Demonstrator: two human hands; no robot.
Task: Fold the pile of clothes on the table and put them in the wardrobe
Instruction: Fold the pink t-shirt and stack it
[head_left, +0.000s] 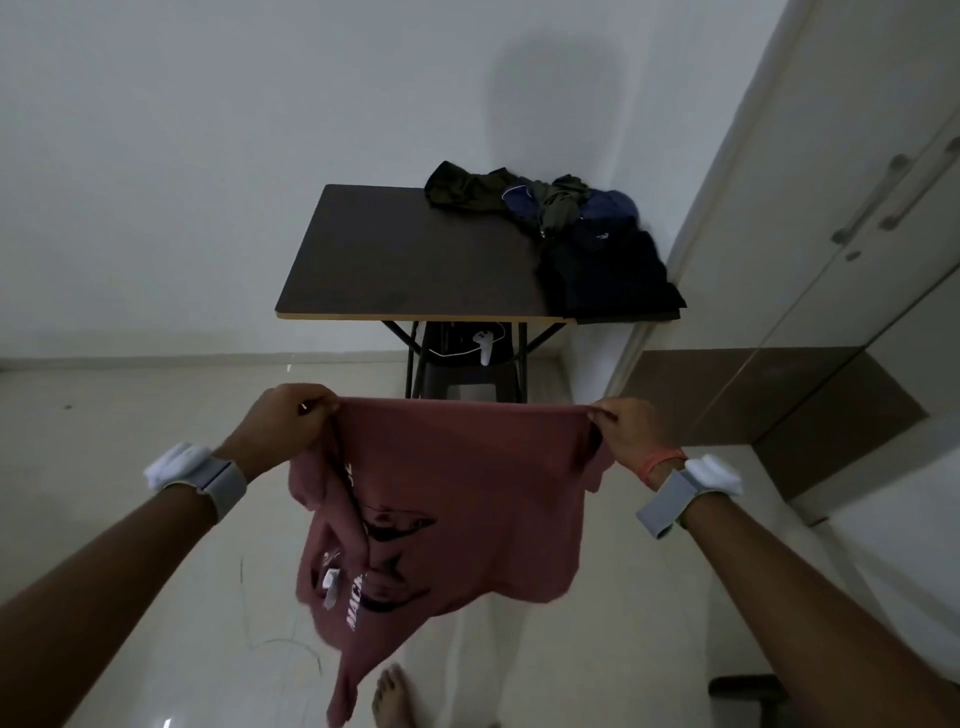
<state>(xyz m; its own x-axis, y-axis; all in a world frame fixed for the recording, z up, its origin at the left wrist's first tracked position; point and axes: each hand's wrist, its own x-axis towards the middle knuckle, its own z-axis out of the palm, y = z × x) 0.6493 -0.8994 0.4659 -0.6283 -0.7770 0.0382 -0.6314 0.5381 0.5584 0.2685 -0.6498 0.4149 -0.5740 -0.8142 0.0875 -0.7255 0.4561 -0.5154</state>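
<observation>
From the head view we see the shirt (467, 493), a dusty pink one with a dark print, held up in the air between both hands, well apart from the counter (405, 260) ahead. The left hand (291, 421) pinches one end of the top edge and the right hand (626, 428) pinches the other, each set of fingers (319, 402) curled tight on the cloth. That edge runs level from side to side. The rest of the shirt hangs straight down below the fingers, so its long axis is vertical, and the lower part twists and bunches toward the left hand's side, ending just above a bare foot (392, 693) on the floor. Both hands look about equally near the counter. Its bare part lies straight ahead and to the left, while the pile (571, 228) of dark clothes takes the far right corner, beside the wardrobe (857, 208). We judge the shirt must be carried forward and laid flat on that bare part, and the twisted left side will need straightening first.
</observation>
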